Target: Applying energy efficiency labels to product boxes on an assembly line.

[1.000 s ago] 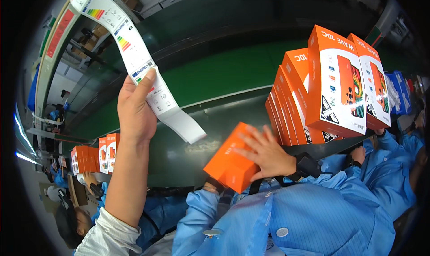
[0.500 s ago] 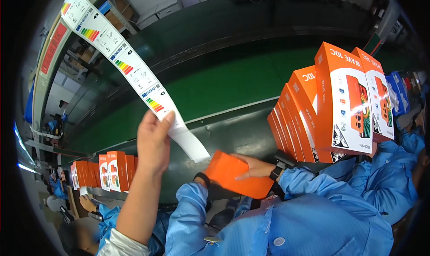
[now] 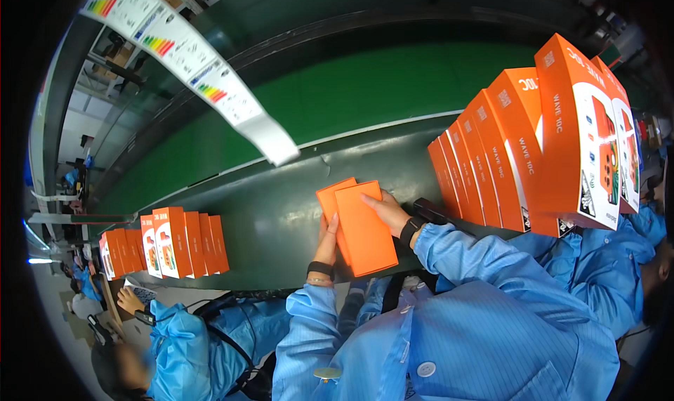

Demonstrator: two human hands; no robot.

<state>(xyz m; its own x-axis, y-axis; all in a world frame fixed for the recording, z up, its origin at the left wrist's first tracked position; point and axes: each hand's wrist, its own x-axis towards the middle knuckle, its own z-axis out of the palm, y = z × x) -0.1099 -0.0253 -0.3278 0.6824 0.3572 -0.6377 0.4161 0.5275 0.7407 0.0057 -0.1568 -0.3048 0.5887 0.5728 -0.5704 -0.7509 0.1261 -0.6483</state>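
Two plain orange boxes (image 3: pixel 366 232) overlap in front of me above the dark green bench; whether they are separate boxes or parts of one I cannot tell. My left hand (image 3: pixel 326 241) is closed around the left edge, thumb pressed near the rear piece. At the upper right edge my right hand (image 3: pixel 387 213) grips the front one, thumb on its face. Black bands circle both my wrists. Beyond my hands, a strip of white labels (image 3: pixel 210 81) with coloured energy bars hangs from upper left, its loose end above the bench; no hand touches it.
A row of orange and white phone boxes (image 3: pixel 502 152) leans along the bench at right. Another group (image 3: pixel 184 243) stands at left. A green conveyor belt (image 3: pixel 351 92) runs behind the bench rail. A co-worker in a blue sleeve (image 3: pixel 179 345) sits at left; another is at right.
Another person's bare forearm and hand have let go of the label strip and left view. My hands now show two overlapping orange pieces held more upright, where one orange box showed before.
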